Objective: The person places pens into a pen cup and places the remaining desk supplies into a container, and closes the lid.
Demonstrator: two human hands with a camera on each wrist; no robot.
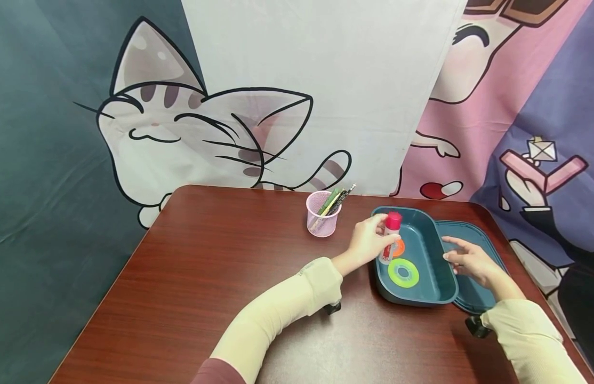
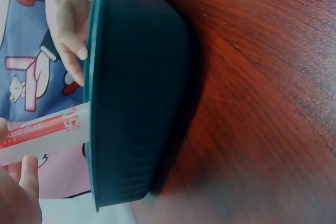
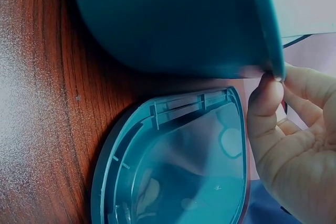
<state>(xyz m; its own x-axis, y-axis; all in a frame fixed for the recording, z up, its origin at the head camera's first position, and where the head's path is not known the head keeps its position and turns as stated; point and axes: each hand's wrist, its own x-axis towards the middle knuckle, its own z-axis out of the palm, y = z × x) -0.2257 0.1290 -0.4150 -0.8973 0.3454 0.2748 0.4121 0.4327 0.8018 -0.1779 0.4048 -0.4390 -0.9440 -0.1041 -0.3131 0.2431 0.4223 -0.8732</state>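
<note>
My left hand (image 1: 366, 243) holds a liquid glue bottle (image 1: 387, 254) with a red cap, upright over the left side of a teal plastic box (image 1: 425, 250). In the left wrist view the bottle (image 2: 52, 135) shows red lettering, and its lower end is hidden behind the box wall. Thumb and index finger of my right hand (image 1: 474, 265) pinch the box's right rim, as the right wrist view shows. Inside the box lie a round green tape roll (image 1: 395, 268) and an orange one (image 1: 400, 248), partly covered by the glue bottle.
Under and beyond the box's right side lies its teal lid (image 1: 470, 237), inner side up. A pink mesh cup (image 1: 321, 224) with several pens and pencils stands left of the box, near the back edge of the brown table (image 1: 220, 266). Printed curtains hang behind.
</note>
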